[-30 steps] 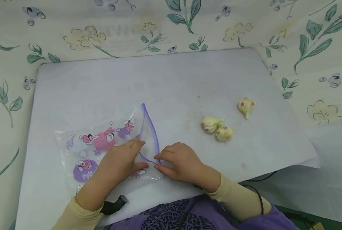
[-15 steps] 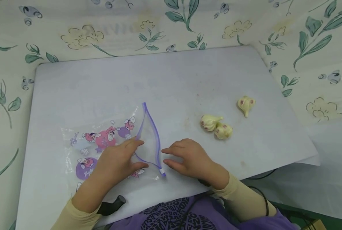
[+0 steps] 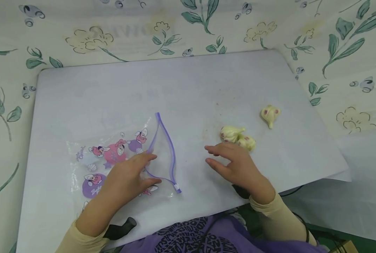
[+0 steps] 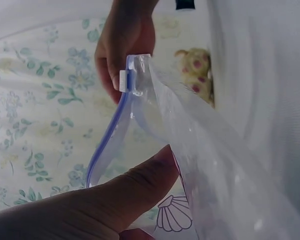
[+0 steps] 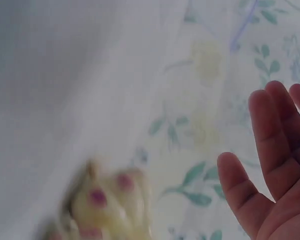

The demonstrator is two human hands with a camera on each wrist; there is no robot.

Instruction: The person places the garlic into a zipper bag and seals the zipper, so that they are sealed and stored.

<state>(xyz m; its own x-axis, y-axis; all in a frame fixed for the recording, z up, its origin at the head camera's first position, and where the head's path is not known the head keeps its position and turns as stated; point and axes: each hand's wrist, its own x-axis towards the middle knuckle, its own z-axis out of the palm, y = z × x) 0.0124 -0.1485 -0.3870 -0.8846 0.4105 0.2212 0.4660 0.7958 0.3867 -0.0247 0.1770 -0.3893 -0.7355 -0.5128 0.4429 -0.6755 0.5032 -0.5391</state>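
A clear slider zip bag [image 3: 94, 154] with pink and purple cartoon prints lies at the left, its purple-edged mouth gaping to the right. My left hand [image 3: 124, 175] holds the bag's upper film at the mouth; its thumb lies along the film in the left wrist view, the other fingers mostly hidden. A white slider [image 3: 176, 187] sits at the mouth's near end. My right hand [image 3: 238, 165] hovers with fingers extended, holding nothing, in front of two garlic bulbs [image 3: 230, 133] that touch each other, partly covering one. A third garlic bulb [image 3: 270, 115] lies farther right.
White covering spreads over the table [image 3: 112, 91], with small brown specks near the garlic. A black tubular object [image 3: 123, 228] is by the left forearm at the front edge. Floral cloth [image 3: 206, 28] hangs behind. A dark cable runs beside the right sleeve.
My right hand has left the near corner of the bag mouth and moved right, to the paired garlic bulbs. The slider has come into view. My left hand stays at the bag.
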